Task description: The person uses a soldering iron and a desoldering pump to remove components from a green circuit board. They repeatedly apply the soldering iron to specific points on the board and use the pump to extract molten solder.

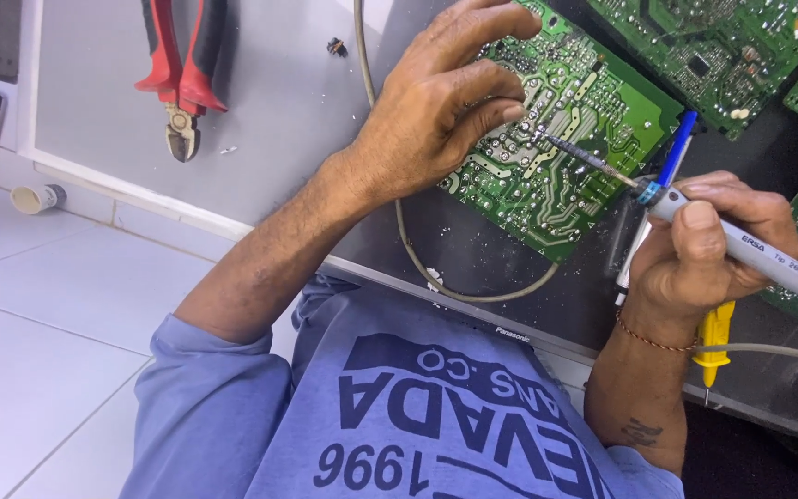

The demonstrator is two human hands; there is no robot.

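Right hand (pixel 704 245) grips grey soldering iron (pixel 768 263), tip touching green circuit board (pixel 556 139). Left hand (pixel 436 111) rests on board, fingers pinching something small, not discernible. Board lies on dark desk (pixel 473 245). Farther off: red-handled cutters (pixel 182 74).

A floor of large white tiles (pixel 39 305) is seen along the left, lit evenly by bright light. A grey tabletop (pixel 270 120) with a pale raised edge is set above it.

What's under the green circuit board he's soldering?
The green circuit board lies on a dark panel, with a grey cable looping out beneath it. Whatever lies under its middle is covered.
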